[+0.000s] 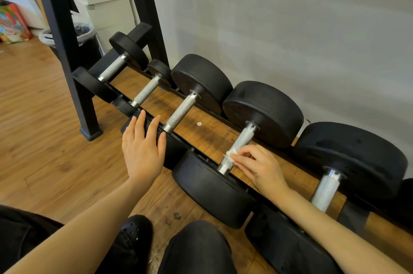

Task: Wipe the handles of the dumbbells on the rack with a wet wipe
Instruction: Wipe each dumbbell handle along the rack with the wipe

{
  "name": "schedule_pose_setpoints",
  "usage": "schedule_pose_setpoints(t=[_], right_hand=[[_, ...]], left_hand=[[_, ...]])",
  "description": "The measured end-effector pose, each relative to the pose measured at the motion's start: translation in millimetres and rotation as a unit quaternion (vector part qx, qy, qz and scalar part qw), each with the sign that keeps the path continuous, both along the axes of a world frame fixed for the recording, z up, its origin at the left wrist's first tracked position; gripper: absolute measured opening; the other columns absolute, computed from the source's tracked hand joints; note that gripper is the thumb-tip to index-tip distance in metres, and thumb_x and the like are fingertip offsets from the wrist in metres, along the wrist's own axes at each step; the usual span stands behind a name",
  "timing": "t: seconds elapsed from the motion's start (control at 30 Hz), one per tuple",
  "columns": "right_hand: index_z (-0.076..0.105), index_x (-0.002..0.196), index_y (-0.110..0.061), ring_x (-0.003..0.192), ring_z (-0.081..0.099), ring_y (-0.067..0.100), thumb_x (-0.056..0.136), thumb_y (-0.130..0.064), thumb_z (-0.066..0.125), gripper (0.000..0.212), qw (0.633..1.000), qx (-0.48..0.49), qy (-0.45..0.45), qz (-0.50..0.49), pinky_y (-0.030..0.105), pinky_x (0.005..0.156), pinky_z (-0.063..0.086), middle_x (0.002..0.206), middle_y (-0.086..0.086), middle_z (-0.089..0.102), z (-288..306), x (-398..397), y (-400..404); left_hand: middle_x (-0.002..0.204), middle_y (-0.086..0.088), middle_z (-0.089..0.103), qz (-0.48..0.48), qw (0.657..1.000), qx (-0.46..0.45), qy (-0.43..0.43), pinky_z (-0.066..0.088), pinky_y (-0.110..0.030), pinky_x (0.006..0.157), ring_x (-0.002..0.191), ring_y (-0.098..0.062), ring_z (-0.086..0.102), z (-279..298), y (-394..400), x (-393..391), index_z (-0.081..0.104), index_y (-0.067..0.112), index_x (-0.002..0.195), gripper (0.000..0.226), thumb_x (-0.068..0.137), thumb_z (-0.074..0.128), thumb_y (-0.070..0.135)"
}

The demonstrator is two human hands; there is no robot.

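**Wipe on the fourth handle, one more waiting to my right**

My right hand (pixel 261 167) pinches the wet wipe (pixel 232 152) between thumb and fingertips and presses it against the near end of a knurled dumbbell handle (pixel 240 146). My left hand (pixel 143 146) lies flat, fingers spread, on the near black head of the neighbouring dumbbell (pixel 178 115) to the left, gripping nothing. The handle under the wipe runs away from me and slightly rightward, from the near head up to the far one, so I judge the stroke should travel along that axis. How far the wipe wraps round the bar I cannot tell. The next handle (pixel 326 191) lies further right on the rack (pixel 55 27), nearer my right hand.
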State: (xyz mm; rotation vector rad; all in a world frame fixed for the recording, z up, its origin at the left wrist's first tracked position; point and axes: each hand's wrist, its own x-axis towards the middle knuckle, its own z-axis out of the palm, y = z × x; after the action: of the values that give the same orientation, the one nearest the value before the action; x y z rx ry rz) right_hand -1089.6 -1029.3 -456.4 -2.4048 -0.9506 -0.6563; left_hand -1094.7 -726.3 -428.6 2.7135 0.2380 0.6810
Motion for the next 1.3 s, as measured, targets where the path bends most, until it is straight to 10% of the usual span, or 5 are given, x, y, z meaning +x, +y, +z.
schedule_pose_setpoints(t=[0.37, 0.63, 1.3], right_hand=[[0.067, 0.118, -0.014, 0.101, 0.057, 0.013, 0.090, -0.018, 0.061, 0.030, 0.994, 0.067, 0.085, 0.000, 0.026, 0.082, 0.053, 0.108, 0.001, 0.061, -6, -1, 2], [0.065, 0.121, -0.013, 0.105, 0.052, 0.005, 0.102, -0.046, 0.034, 0.049, 0.990, 0.035, 0.136, 0.028, 0.022, 0.089, 0.049, 0.112, 0.002, 0.058, -11, -8, 3], [0.070, 0.110, -0.010, 0.100, 0.048, 0.000, 0.089, -0.022, 0.056, 0.028, 0.998, 0.009, 0.054, 0.011, 0.009, 0.083, 0.045, 0.107, 0.000, 0.062, 58, 38, 70]], left_hand=[[0.157, -0.013, 0.032, 0.001, 1.000, 0.010, -0.020, 0.019, -0.054, 0.117, 0.147, -0.033, 0.021, -3, 1, 1, 0.045, 0.020, 0.145, 0.053, 0.101, 0.029, 0.044], [0.157, -0.013, 0.033, 0.000, 1.000, 0.012, -0.022, 0.021, -0.054, 0.117, 0.147, -0.033, 0.022, -4, 1, 1, 0.046, 0.020, 0.145, 0.054, 0.100, 0.028, 0.044], [0.161, -0.006, 0.026, -0.033, 0.998, -0.009, 0.045, 0.016, -0.050, 0.119, 0.150, -0.029, 0.016, 9, 9, -4, 0.040, 0.026, 0.149, 0.056, 0.099, 0.026, 0.048]])
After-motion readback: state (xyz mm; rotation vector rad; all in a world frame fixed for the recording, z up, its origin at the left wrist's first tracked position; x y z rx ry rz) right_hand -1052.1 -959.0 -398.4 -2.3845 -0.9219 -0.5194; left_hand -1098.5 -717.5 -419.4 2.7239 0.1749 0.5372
